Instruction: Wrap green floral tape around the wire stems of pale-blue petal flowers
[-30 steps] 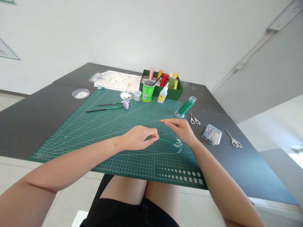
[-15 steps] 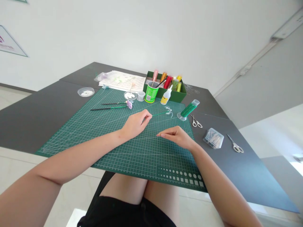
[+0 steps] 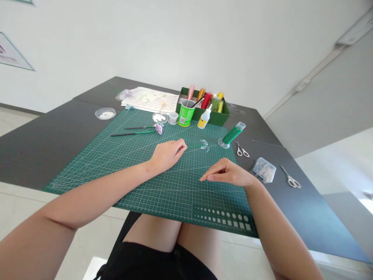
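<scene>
Closed in a pinch, my left hand (image 3: 166, 155) grips a thin green stem (image 3: 193, 146) over the cutting mat (image 3: 171, 190). The stem points right and ends in pale, translucent petals (image 3: 204, 146). My right hand (image 3: 230, 172) is below and right of those petals, thumb and forefinger brought together near the mat. Whatever lies between those fingertips, if anything, is too fine to make out. Beyond my left hand, a purple flower (image 3: 159, 128) on a green-wrapped stem lies beside a dark rod (image 3: 139, 128).
A green spool (image 3: 232, 136) stands right of the petals, beside scissors (image 3: 241, 149). Further right are a clear box (image 3: 264, 170) and second scissors (image 3: 290, 179). Behind stand a glue bottle (image 3: 204, 118), green can (image 3: 185, 115), dark green box (image 3: 217, 118) and small tubs (image 3: 173, 118).
My right hand has drawn toward me and to the right, away from the stem. The stem's petal end has dropped slightly toward me, while my left hand keeps its grip.
</scene>
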`<state>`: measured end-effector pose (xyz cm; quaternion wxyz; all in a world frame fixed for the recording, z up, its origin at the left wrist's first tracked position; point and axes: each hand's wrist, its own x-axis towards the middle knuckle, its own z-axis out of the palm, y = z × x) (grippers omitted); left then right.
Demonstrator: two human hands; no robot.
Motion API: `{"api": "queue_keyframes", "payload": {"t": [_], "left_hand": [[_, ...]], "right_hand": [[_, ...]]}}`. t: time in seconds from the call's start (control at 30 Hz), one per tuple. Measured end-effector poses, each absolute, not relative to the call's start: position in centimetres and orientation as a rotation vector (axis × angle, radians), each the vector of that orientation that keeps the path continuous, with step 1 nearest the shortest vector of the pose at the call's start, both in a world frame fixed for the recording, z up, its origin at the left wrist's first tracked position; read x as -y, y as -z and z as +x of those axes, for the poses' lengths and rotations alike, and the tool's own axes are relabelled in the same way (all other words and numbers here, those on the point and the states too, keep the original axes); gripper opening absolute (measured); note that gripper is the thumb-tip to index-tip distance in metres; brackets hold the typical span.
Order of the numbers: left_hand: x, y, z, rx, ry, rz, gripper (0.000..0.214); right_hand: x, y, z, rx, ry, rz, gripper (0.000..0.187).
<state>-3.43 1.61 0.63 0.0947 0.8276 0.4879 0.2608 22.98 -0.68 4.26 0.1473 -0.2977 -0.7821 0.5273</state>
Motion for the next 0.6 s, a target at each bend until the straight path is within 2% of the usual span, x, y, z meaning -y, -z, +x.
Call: {"api": "queue_keyframes", "payload": {"t": [0.13, 0.3, 0.6], "left_hand": [[-1.1, -1.0, -3.3, -1.294, -0.656, 2.584, 0.021], [-0.5, -1.1, -3.1, -1.024, -0.547, 2.684, 0.021], [0.5, -0.8, -2.6, -0.748, -0.49, 2.612, 0.016]], "right_hand": [[0.9, -4.6, 24.0, 2.025, -1.43, -0.865, 0.028], [0.8, -4.1, 24.2, 1.628, -1.375, -0.937, 0.043], [0.1, -2.7, 23.5, 1.602, -1.226, -0.996, 0.043]]}}
